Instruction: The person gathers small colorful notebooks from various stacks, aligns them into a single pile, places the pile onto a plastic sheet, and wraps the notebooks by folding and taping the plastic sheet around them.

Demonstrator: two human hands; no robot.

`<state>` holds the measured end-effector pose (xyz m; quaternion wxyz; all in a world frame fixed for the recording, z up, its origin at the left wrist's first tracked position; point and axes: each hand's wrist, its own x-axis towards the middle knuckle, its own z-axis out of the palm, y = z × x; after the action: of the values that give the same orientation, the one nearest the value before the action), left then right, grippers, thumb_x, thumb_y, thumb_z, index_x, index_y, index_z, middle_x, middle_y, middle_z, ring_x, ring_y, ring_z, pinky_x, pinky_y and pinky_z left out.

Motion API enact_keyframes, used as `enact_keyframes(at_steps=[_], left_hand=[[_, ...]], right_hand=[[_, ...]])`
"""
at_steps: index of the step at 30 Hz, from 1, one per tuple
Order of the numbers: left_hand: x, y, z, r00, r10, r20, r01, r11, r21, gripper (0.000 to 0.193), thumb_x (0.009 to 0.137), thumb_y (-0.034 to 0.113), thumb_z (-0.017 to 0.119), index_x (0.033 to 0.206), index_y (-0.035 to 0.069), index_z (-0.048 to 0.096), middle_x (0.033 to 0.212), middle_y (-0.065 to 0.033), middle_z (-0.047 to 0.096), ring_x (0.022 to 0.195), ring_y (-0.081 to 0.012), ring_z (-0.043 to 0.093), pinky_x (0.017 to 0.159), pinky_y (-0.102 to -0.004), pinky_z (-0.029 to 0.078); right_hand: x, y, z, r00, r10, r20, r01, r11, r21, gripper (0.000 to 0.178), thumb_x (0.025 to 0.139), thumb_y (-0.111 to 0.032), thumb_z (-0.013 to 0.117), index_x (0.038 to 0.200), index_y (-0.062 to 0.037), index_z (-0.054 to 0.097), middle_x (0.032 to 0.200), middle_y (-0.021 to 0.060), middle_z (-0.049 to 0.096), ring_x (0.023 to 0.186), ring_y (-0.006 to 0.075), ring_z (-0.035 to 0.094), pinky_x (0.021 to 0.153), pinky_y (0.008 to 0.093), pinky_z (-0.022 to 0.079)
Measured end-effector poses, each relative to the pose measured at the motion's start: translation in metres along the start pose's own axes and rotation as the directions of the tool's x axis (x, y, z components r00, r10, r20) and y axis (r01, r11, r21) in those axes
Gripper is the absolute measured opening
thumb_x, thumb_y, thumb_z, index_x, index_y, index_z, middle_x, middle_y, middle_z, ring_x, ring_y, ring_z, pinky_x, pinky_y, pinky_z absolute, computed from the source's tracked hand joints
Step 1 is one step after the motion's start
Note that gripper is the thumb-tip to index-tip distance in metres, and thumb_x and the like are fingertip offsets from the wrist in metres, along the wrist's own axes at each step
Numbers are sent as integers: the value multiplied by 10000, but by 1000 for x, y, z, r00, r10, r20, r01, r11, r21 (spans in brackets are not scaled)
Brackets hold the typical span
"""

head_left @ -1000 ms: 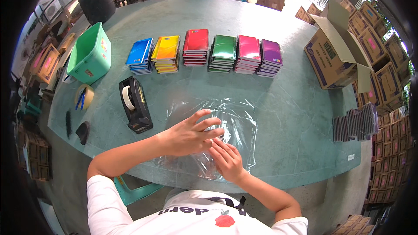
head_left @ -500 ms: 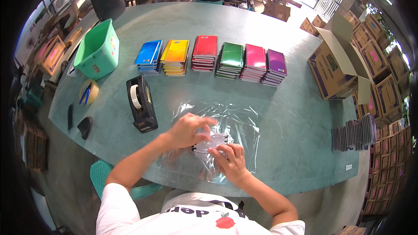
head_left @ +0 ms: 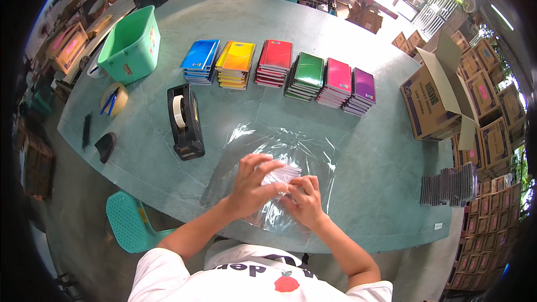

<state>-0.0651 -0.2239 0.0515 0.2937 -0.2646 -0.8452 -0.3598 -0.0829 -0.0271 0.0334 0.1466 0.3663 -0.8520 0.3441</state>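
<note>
A small stack of notebooks (head_left: pixel 286 174), its white page edges showing, stands on a clear plastic sheet (head_left: pixel 316 154) near the table's front. My left hand (head_left: pixel 254 185) is curved round the left side of the stack, fingers over the far side and thumb at the near side. At the near right corner, my right hand (head_left: pixel 305 197) holds the stack with bent fingers; their tips meet the left thumb. The hands hide much of the stack. A black tape dispenser (head_left: pixel 186 123) with a pale roll is on the sheet's left.
Beyond the sheet stand notebook piles: blue (head_left: pixel 200 56), yellow (head_left: pixel 236 59), red (head_left: pixel 275 56), green (head_left: pixel 309 70), pink (head_left: pixel 337 75) and purple (head_left: pixel 363 86). A green bin (head_left: pixel 131 50) is far left. On the right are an open carton (head_left: pixel 428 100) and dark notebook stacks (head_left: pixel 449 186).
My left hand has come down from above the stack and now wraps its left side. My right hand stays at the near right corner. The whole view has shifted slightly.
</note>
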Motion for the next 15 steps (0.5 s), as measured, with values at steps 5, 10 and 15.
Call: enact_keyframes(at_steps=[5, 10, 15], left_hand=[[-4, -19, -12, 947, -320, 31, 314, 900, -303, 542, 685, 391, 769, 1117, 112, 600, 1250, -125, 502, 1157, -299, 475, 957, -393, 388], [1, -22, 0, 834, -448, 322, 551, 701, -453, 844, 571, 336, 867, 1272, 78, 475, 1142, -109, 571, 1024, -230, 562, 885, -335, 447], [3, -42, 9, 727, -480, 491, 680, 408, -608, 715, 604, 246, 858, 1213, 47, 540, 1027, -66, 597, 943, -152, 567, 842, -287, 451]], right_hand=[[9, -6, 9, 995, 46, -84, -43, 998, 39, 204, 661, -133, 761, 842, -117, 668, 855, 20, 589, 771, 228, 515, 671, 327, 440], [7, -7, 17, 990, 94, -105, -92, 995, 24, 249, 658, -142, 777, 871, -100, 655, 862, 32, 578, 791, 227, 516, 683, 331, 438], [17, -11, 13, 842, 518, -148, -426, 809, 406, 524, 624, -171, 825, 1081, -84, 586, 971, 35, 542, 871, 181, 519, 741, 298, 440]])
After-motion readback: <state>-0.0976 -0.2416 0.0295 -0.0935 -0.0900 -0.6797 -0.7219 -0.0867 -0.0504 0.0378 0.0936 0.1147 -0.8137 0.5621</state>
